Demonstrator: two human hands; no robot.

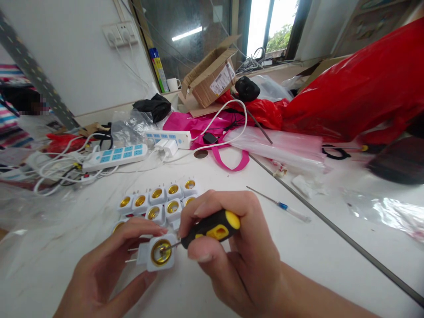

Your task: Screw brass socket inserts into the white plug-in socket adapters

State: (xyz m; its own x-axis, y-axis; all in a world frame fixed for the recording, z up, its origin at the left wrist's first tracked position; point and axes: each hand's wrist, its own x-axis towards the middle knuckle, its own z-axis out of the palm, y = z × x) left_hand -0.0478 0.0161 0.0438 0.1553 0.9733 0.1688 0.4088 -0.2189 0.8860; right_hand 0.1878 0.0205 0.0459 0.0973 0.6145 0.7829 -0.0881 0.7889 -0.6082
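Between the thumb and fingers of my left hand [109, 269] is a white plug-in lamp socket [169, 261] with a brass-coloured threaded ring and two metal prongs pointing left. My right hand [238, 247] is wrapped round a black and yellow screwdriver [212, 227]. The screwdriver's shaft enters the ring of the held socket, and its tip is at the metal part inside. Just beyond my hands, several similar lamp sockets [172, 190] stand in rows on the white table [212, 176], openings up. My right hand hides part of these rows.
Right of my hands lie a thin screwdriver with a clear handle [283, 206] and a long metal rod [331, 225]. Power strips [115, 155] with tangled white cables lie behind at left. A cardboard box [212, 79], a pink bag [232, 165] and red plastic [351, 88] fill the back.
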